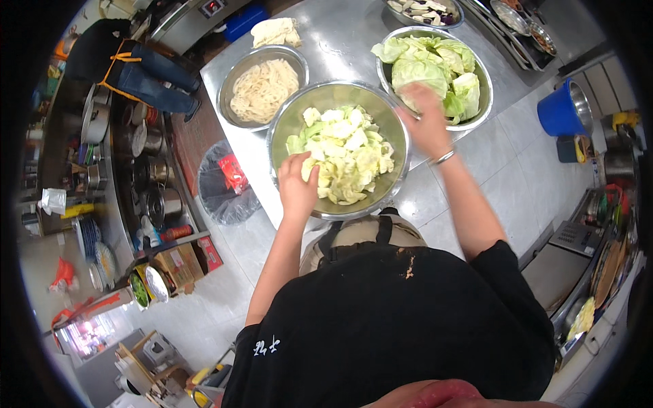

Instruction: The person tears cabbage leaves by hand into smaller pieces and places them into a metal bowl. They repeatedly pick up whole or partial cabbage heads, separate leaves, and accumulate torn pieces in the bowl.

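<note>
Torn pale-green cabbage pieces (354, 153) lie in a large metal bowl (280, 126) close in front of me. My left hand (298, 187) reaches over this bowl's near left side, thumb apart from the fingers, by the edge of the pieces. Whether its fingertips touch them I cannot tell. At the right, a second metal bowl (484, 109) contains larger cabbage chunks and leaves (425, 68). My right hand (425, 122), smeared by motion, is at that bowl's near left rim, in front of a big cabbage chunk. Its fingers are too blurred to show a grip.
Left of the large bowl stands a bowl of pale strips (264, 88), with a pale lump (275, 32) behind it on the metal table (333, 41). A lined bin (228, 183) is beside the table. Another person (146, 75) stands far left. A blue bucket (561, 112) is at right.
</note>
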A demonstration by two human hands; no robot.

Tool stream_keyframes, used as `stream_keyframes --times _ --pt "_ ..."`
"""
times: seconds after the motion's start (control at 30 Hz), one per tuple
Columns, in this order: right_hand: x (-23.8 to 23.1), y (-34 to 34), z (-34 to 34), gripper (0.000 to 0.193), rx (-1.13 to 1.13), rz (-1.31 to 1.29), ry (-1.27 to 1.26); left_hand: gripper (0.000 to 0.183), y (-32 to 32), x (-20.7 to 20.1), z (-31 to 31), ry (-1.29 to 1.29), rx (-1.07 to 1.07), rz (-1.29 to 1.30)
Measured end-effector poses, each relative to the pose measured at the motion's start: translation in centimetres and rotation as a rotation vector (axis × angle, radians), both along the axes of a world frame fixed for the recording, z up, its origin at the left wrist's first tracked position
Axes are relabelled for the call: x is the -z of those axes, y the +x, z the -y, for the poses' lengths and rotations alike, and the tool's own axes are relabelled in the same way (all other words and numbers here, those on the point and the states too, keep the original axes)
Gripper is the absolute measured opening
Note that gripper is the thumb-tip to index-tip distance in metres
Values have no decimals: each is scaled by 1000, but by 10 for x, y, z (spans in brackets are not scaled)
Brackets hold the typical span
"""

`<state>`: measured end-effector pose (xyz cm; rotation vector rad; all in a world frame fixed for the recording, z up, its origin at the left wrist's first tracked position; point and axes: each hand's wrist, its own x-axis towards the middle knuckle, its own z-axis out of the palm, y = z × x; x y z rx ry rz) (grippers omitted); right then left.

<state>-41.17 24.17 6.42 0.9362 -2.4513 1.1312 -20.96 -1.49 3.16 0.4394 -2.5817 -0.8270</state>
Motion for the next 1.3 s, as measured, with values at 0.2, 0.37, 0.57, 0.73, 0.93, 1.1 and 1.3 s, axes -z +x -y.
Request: stream_keyframes --times 0.2,0.37,0.57,0.73,0.93,1.1,1.3 --pt "4 -192 -117 85 482 48 460 35 3 -8 -38 104 -136 120" --pt "30 -252 -105 105 303 293 617 33 15 -13 -57 119 -244 104" --pt "36 -264 -118 107 73 268 567 33 39 -24 -74 268 -423 82" --pt "56 -286 -128 100 90 191 565 33 58 -26 -88 162 -428 31" --pt "49 -323 -166 79 192 231 527 34 86 -32 -86 149 -393 -36" --pt "50 -310 -136 100 -19 111 694 32 119 -38 -77 138 -411 -29" --pt "34 -288 -89 126 207 127 1188 31 145 -30 -80 220 -435 -20"
